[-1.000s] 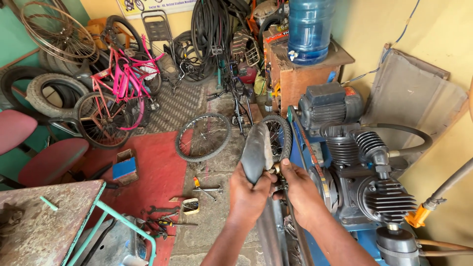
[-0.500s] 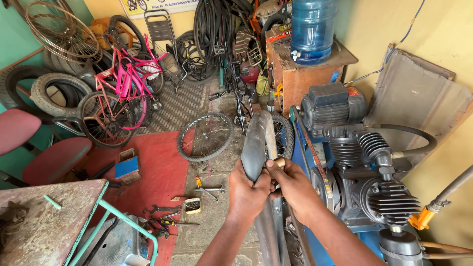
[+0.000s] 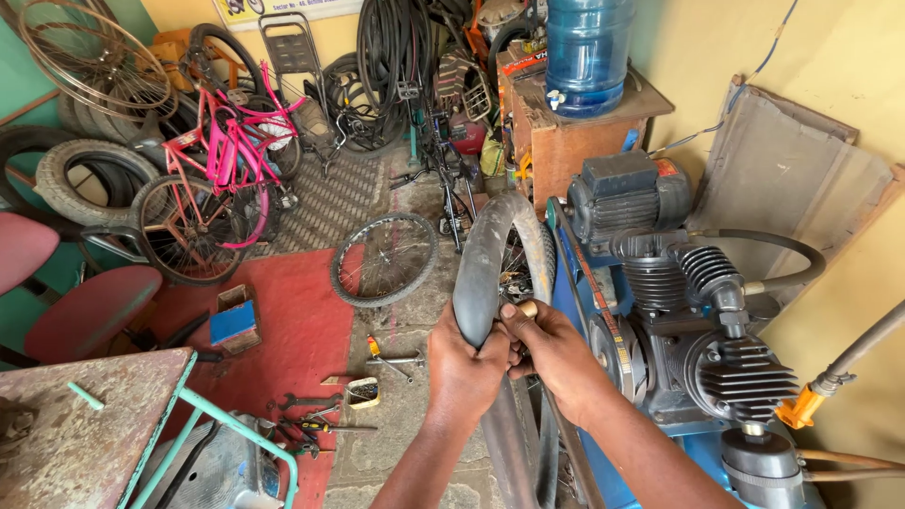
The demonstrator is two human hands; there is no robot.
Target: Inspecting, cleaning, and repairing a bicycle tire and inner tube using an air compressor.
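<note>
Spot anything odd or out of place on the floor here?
Yes: hand tools lie scattered loose on the red mat and concrete, and a bare wheel lies flat mid-floor. Both hands grip an inner tube.

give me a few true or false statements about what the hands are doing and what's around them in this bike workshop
1. Both hands grip a grey inner tube. True: the left hand and right hand close on it near its valve.
2. A pink bicycle stands at the left. True.
3. The blue water bottle lies on the floor. False: it stands on a wooden cabinet.
4. The loose spoked wheel hangs on the wall. False: it is down on the floor, by the red mat.
5. An air compressor sits right of the hands. True.
</note>
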